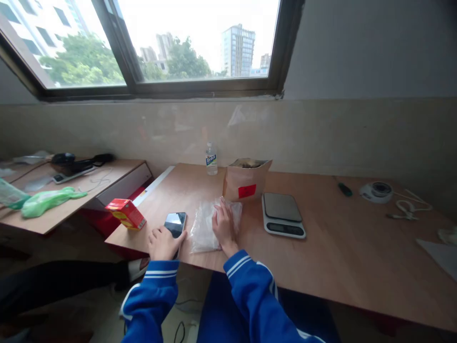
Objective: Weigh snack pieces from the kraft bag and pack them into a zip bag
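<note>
My left hand (164, 243) spans the near part of a dark smartphone (176, 221), fingers at one edge and thumb at the other. The phone lies flat near the table's front edge. Just right of it is a stack of clear plastic bags (203, 231). On those bags rests my right hand (224, 224), its fingers stretched forward and holding nothing that I can see. Behind the bags stands an open brown paper bag (233, 183) with a red label; its contents are mostly hidden. A white kitchen scale (283, 214) with a grey plate sits to the right.
A red box (126, 213) stands at the table's left edge, and a clear bottle (211, 162) near the wall. A screwdriver (344, 189), a white round device (376, 191) and a cable (409, 209) lie right. Another person's leg (71, 281) shows at lower left.
</note>
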Demonstrator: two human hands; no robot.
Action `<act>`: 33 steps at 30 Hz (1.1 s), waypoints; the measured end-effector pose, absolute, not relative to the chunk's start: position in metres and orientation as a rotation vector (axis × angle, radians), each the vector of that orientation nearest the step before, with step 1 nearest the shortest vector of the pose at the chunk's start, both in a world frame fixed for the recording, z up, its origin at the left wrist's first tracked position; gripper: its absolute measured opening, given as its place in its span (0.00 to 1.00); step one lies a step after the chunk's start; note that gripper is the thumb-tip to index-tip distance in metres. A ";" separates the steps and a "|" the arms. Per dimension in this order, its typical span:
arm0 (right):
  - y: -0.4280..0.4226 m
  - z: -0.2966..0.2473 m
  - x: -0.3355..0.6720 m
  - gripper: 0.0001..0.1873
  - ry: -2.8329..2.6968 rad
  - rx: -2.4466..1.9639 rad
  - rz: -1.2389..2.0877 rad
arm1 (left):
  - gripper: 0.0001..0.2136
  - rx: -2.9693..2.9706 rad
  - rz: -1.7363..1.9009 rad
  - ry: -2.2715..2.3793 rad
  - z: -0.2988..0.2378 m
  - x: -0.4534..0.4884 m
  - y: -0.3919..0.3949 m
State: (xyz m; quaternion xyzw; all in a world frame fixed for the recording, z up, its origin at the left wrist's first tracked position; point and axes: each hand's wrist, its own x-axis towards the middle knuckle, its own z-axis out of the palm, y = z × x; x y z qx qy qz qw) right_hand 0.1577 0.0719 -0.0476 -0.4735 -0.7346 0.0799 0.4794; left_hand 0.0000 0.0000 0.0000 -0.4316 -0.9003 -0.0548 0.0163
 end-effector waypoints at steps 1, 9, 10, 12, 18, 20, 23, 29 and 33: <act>0.068 -0.045 0.159 0.18 -1.764 -1.134 0.151 | 0.35 -1.353 -0.182 -2.816 0.002 -0.001 -0.002; 0.056 -0.042 0.174 0.14 -1.612 -0.940 0.276 | 0.35 -1.339 -0.546 -2.675 0.010 0.009 -0.039; 0.053 -0.040 0.177 0.14 -1.605 -0.893 0.269 | 0.35 -1.324 -0.642 -2.596 0.010 0.013 -0.048; 0.042 -0.030 0.182 0.13 -1.634 -0.793 0.240 | 0.36 -1.318 -0.834 -2.439 0.010 0.021 -0.067; -0.041 0.012 0.187 0.13 -1.571 -0.764 1.064 | 0.37 -1.444 -1.285 -2.301 0.019 0.057 -0.107; -0.072 0.014 0.186 0.22 -1.421 -0.726 1.410 | 0.37 -1.471 -1.483 -2.387 0.020 0.070 -0.111; -0.104 0.010 0.188 0.30 -1.298 -0.728 1.600 | 0.36 -1.414 -1.923 -2.641 0.018 0.085 -0.114; -0.118 0.021 0.210 0.33 -1.023 -0.701 1.794 | 0.27 -1.041 -2.794 -2.889 0.032 0.092 -0.132; -0.134 0.040 0.230 0.36 -0.731 -0.574 1.925 | 0.24 -0.940 -3.348 -2.571 0.052 0.107 -0.148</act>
